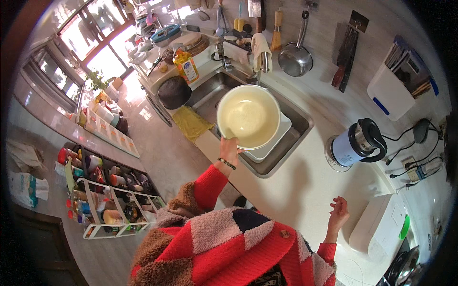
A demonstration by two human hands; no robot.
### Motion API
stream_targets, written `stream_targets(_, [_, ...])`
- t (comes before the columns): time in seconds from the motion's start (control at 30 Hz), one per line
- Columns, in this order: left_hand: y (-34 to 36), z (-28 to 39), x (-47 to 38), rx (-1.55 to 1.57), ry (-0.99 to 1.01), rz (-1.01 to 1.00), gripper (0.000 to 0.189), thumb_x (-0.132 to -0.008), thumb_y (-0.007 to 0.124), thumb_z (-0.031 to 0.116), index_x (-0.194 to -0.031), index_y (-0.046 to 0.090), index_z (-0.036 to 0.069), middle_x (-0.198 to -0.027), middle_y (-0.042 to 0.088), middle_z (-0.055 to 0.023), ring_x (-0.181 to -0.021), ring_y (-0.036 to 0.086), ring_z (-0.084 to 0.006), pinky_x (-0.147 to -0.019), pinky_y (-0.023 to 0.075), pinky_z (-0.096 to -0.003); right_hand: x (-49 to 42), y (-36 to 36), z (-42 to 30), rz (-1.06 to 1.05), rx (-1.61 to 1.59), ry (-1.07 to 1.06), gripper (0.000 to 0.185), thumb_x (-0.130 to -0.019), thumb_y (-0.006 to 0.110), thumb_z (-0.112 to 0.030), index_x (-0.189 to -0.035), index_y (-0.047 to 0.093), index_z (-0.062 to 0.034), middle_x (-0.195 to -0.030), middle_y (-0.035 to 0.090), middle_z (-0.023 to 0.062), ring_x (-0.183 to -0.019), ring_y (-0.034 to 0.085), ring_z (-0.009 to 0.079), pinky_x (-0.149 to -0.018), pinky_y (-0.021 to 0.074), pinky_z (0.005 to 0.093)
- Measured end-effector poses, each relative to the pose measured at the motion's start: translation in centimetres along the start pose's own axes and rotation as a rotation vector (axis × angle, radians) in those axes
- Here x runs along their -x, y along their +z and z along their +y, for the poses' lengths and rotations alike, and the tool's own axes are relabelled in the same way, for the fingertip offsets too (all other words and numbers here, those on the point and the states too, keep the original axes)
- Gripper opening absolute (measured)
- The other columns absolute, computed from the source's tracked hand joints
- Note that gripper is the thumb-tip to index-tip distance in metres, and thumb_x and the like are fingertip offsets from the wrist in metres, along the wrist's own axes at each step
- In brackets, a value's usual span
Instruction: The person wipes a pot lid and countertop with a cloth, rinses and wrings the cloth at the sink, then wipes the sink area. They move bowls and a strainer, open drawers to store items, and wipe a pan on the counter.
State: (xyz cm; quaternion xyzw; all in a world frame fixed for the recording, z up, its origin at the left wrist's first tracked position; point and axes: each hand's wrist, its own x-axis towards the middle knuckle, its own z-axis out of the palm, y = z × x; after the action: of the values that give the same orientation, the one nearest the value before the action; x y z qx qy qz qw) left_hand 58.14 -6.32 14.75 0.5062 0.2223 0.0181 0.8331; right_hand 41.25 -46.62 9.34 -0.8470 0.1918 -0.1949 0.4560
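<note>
My left hand (230,148) grips the near rim of a round cream-coloured bowl (250,114). The bowl is tipped so that its smooth inside faces me, and it hangs over the stainless-steel sink (300,132). Partly hidden beneath it is a white, square-cornered plastic item (282,134) in the sink; I cannot tell what kind. My right hand (339,211) hovers over the white countertop (275,193), its fingers loosely bent and holding nothing. A tap (264,62) draped with a pale cloth rises just behind the bowl.
A yellow cloth (191,123) and a dark pot (174,92) lie left of the sink, near an orange detergent bottle (186,66). To the right stand an electric kettle (352,144) and a white box-shaped container (375,228). A steel ladle (296,59) hangs on the wall.
</note>
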Motion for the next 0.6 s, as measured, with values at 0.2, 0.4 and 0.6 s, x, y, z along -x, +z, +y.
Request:
stream_targets(0.2, [-3.2, -1.6, 2.7, 0.342, -0.268, -0.449, 0.05, -0.08, 0.044, -0.002, -0.128, 0.034, -0.013, -0.126, 0.048, -0.0257, -0.121, 0.046, -0.037, -0.104, 0.0397, -0.0536, 3.5, -1.8, 1.7, 0.058, -0.105, 0.126, 0.018, -0.09, 0.052, -0.009, -0.105, 0.061, -0.0072, -0.08, 0.067, 0.0036, -0.071, 0.064, 0.0116, -0.049, 0.0446, 0.0257])
stream_targets(0.4, [-5.2, -3.7, 5.6, 0.06, -0.6, -0.537, 0.039, -0.081, 0.05, 0.008, -0.119, 0.052, -0.001, -0.112, 0.061, -0.0149, -0.097, 0.059, -0.0354, -0.078, 0.0469, -0.0444, 13.6, -4.6, 0.9, 0.165, 0.144, 0.073, 0.007, -0.084, 0.055, -0.013, -0.084, 0.059, -0.0066, -0.066, 0.063, 0.0109, -0.061, 0.063, 0.0269, -0.055, 0.0493, 0.038])
stream_targets(0.6, [-5.2, -7.6, 6.1, -0.199, -0.798, -0.767, 0.033, -0.075, 0.055, 0.009, -0.107, 0.059, 0.003, -0.101, 0.065, -0.0119, -0.082, 0.061, -0.0313, -0.067, 0.0489, -0.0416, 28.8, -6.1, 1.8, 0.11, 0.55, 0.361, 0.017, -0.081, 0.057, -0.021, -0.072, 0.059, -0.008, -0.065, 0.059, 0.0172, -0.064, 0.059, 0.0382, -0.055, 0.0457, 0.0489])
